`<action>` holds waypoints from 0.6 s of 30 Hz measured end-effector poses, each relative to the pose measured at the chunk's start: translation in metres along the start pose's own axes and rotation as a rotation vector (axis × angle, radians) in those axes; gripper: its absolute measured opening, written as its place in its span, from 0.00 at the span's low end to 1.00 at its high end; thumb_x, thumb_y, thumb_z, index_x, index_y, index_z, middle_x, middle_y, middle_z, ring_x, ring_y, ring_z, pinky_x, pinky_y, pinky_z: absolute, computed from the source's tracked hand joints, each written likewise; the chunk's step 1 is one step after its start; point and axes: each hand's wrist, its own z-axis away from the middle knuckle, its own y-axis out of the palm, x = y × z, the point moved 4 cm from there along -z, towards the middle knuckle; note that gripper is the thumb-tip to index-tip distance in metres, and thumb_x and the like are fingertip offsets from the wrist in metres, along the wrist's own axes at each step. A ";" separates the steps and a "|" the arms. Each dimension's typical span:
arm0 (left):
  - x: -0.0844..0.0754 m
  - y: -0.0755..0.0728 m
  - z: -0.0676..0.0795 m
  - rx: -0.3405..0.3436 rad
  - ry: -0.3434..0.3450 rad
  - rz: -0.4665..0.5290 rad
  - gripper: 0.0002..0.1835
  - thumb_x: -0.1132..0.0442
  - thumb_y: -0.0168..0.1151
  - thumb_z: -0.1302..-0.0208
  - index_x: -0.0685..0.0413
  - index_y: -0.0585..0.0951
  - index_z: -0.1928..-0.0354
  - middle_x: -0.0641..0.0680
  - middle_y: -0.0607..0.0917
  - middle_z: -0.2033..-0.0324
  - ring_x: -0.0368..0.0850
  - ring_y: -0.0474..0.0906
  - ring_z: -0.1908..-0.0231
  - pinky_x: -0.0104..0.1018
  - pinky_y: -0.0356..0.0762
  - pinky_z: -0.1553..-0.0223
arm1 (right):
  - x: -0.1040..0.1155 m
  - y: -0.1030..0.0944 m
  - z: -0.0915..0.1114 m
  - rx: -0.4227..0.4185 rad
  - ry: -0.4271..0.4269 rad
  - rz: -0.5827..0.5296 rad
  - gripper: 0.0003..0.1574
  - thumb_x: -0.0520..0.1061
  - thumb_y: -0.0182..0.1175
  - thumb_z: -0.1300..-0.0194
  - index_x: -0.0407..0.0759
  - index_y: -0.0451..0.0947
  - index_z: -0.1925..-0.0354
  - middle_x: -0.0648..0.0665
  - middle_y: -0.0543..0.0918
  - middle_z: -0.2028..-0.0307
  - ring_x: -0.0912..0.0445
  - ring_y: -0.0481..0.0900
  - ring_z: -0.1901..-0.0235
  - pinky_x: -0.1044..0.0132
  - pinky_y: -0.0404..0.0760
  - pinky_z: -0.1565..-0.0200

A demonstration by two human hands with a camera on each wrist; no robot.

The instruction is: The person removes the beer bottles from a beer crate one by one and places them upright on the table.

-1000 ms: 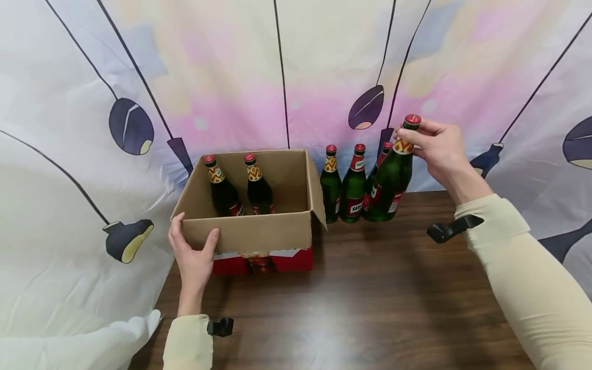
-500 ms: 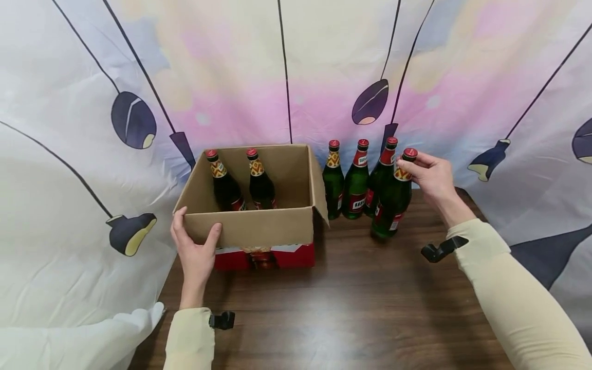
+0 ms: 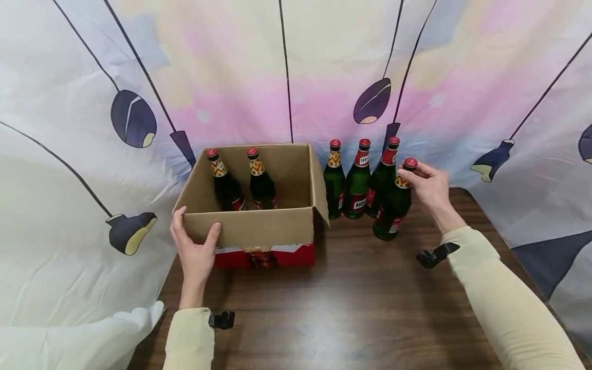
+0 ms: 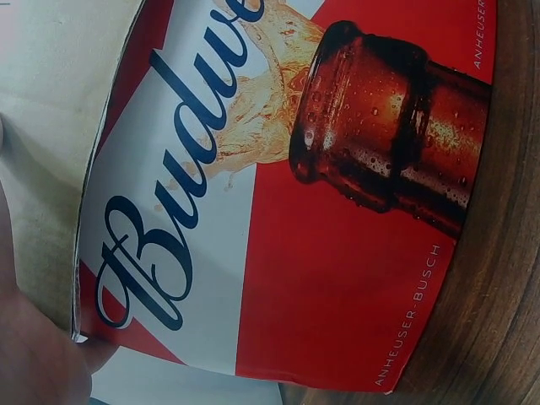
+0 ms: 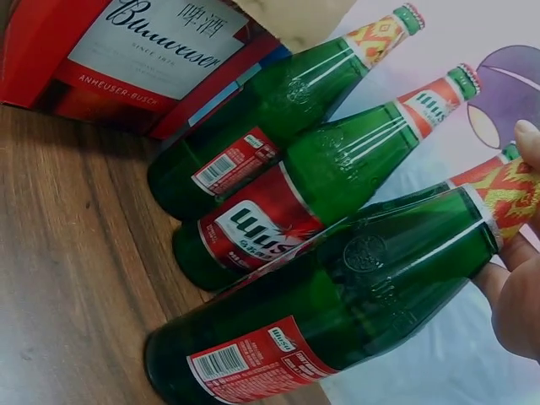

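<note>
My left hand grips the front flap of an open cardboard box at its left corner, fingers over the edge and thumb on the outer face. Two capped beer bottles stand inside, their lower parts partly hidden by that flap. With thumb and fingers, my right hand pinches the neck of a green beer bottle, just below its red cap. This bottle is upright, its base at the tabletop, in front of the right end of a row of three similar bottles beside the box.
The wooden table meets a patterned cloth backdrop behind the box and bottles. A side flap hangs outward from the box, close to the leftmost bottle of the row. White cloth bunches up at the table's left edge.
My right hand has lowered the held bottle and brought it toward me, away from the row, uncovering the third bottle behind it. My left hand keeps its grip on the box flap.
</note>
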 end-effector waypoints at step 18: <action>0.002 0.002 0.000 -0.021 -0.011 -0.023 0.44 0.67 0.73 0.37 0.53 0.61 0.23 0.58 0.61 0.25 0.47 0.56 0.27 0.49 0.53 0.29 | -0.006 0.007 -0.012 -0.002 0.005 0.006 0.28 0.43 0.76 0.36 0.44 0.85 0.39 0.65 0.89 0.66 0.67 0.84 0.56 0.77 0.80 0.56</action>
